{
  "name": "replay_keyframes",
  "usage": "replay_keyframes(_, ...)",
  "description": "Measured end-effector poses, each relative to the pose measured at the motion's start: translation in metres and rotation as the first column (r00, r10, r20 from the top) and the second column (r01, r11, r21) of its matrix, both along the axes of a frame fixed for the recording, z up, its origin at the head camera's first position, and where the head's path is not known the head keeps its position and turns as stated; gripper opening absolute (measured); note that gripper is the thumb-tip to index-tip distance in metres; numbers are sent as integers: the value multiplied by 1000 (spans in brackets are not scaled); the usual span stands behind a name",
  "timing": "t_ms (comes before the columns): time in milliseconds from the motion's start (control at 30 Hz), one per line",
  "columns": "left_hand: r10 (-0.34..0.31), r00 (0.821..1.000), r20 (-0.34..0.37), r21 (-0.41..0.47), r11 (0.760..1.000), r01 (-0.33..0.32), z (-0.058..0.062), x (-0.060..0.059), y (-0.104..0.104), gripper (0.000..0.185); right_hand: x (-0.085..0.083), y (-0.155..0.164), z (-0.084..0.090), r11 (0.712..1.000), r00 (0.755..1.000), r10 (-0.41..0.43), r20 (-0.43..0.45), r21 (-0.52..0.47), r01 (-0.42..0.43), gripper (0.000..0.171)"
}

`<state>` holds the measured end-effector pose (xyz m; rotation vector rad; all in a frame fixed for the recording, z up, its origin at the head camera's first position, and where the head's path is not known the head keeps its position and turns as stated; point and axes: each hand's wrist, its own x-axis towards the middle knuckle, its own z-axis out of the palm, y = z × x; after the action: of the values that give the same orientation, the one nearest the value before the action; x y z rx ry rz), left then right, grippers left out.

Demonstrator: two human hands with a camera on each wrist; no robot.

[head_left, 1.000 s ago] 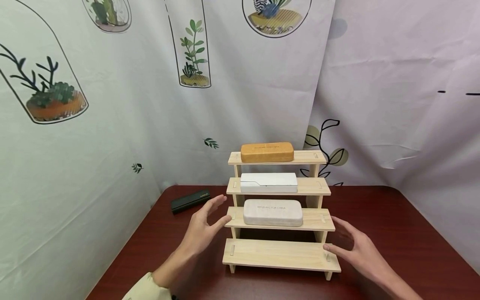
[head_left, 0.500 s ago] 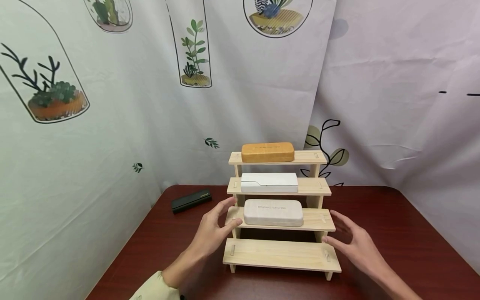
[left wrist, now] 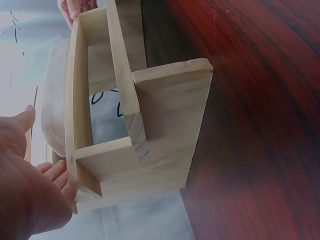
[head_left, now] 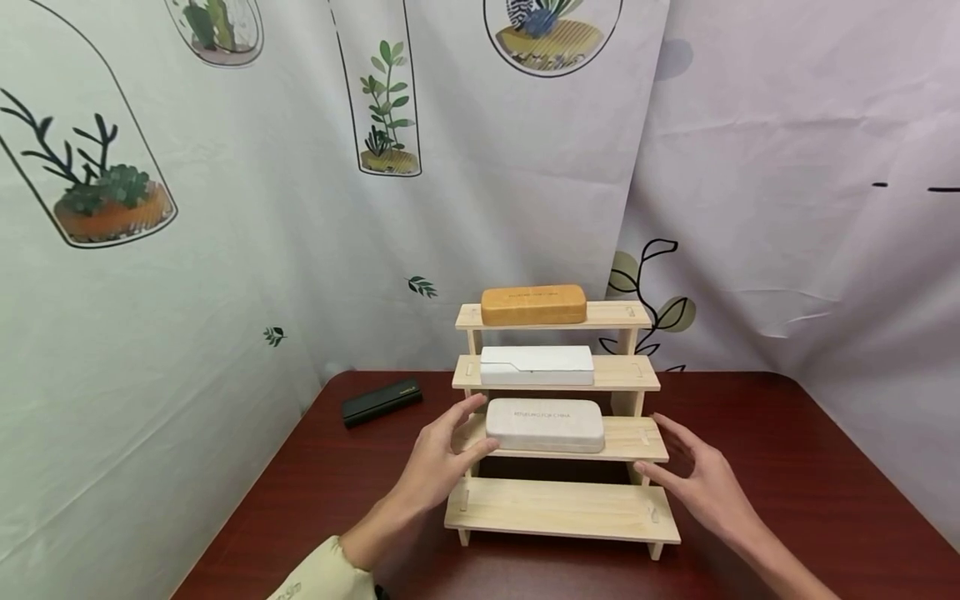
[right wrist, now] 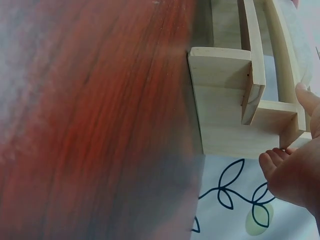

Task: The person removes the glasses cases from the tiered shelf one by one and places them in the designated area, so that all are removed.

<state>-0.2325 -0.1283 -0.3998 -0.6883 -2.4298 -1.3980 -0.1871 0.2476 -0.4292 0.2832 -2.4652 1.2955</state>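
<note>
A tiered wooden display rack point(head_left: 562, 507) stands on the table in the head view. An off-white glasses case point(head_left: 545, 427) with printed letters lies on its second step from the bottom. At that step's left end is my left hand point(head_left: 438, 458), its thumb tip by the case's front left corner and its fingers spread. My right hand point(head_left: 705, 487) reaches to the same step's right end, thumb in front and fingers beside the edge. In the right wrist view, the fingertips point(right wrist: 272, 157) are right at the rack's side panel. Neither hand grips the case.
Higher on the rack lie a white case point(head_left: 537, 367) and, on the top step, a mustard-yellow glasses case point(head_left: 534, 306). A dark green case point(head_left: 382, 403) rests on the red-brown table point(head_left: 765, 450) at the back left. Printed cloth point(head_left: 225, 333) hangs behind.
My left hand has moved right, from beside the rack to over the step's left end near the off-white case. My right hand has shifted slightly left and up. The cases have stayed put.
</note>
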Motion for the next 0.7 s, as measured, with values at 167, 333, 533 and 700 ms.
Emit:
replay_keyframes(167, -8, 1000, -6, -13, 1000, 8, -1, -3, 4, 69, -4, -1, 1, 1000, 1000, 2, -6, -4, -2, 80)
replay_keyframes(333, 7, 1000, -29, -54, 998, -8, -2, -3, 8, 73, -6, -2, 2, 1000, 1000, 14, 6, -12, -14, 80)
replay_keyframes(533, 10, 999, -51, -80, 997, -14, -3, -5, 13, 74, -8, -2, 3, 1000, 1000, 14, 26, -10, -14, 80)
replay_keyframes(700, 9, 999, -48, -88, 996, -13, -4, -6, 15, 76, -10, -1, 3, 999, 999, 28, 22, -21, -27, 79)
